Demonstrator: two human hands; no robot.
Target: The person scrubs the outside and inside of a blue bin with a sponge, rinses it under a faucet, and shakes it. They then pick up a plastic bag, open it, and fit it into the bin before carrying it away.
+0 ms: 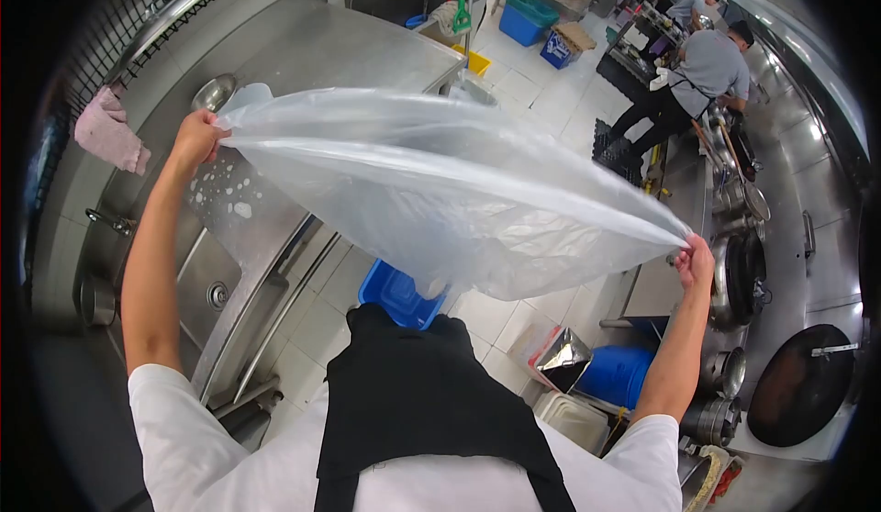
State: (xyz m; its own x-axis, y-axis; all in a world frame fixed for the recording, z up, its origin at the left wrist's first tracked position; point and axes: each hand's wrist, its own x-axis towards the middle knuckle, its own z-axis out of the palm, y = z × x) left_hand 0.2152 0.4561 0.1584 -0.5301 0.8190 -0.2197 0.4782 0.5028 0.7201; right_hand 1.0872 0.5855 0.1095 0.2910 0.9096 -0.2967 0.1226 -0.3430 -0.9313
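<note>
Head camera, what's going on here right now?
A person holds a clear plastic bag stretched wide in the air, the left hand gripping one edge and the right hand the other. It hangs over the floor beside a steel sink, above a blue crate. Other people work at the back.

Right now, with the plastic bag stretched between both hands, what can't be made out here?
Head view only:
- Whether the plastic bag holds anything: its film is creased and cloudy.
- Left hand and right hand grip: fingertips buried in bunched film.
- Blue crate contents: covered by the bag and black apron.
- What the person far off is handling: too small.
</note>
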